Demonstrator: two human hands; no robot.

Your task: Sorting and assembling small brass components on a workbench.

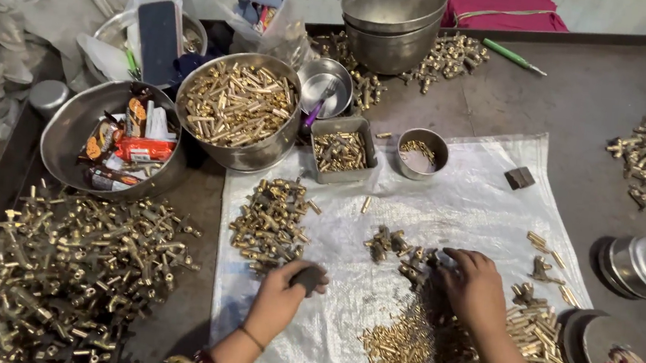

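Seen from above, a person sits at a dark table (571,103) spread with a white woven plastic sheet (473,197). The left hand (283,297) has its fingers curled shut around a small dark block (308,278), near a heap of assembled brass fittings (271,216). The right hand (476,286) rests palm down, fingers bent over a small cluster of brass fittings (403,254); whether it grips one cannot be told. Just below that hand lies a spread of loose brass pins (409,351). Behind stand a steel bowl of brass tubes (239,105), a small square tin (341,150) and a little round cup (422,152). The fittings look hard, stiff, dense for their size and smooth, likely to roll or slip; pinching one across its body seems surest.
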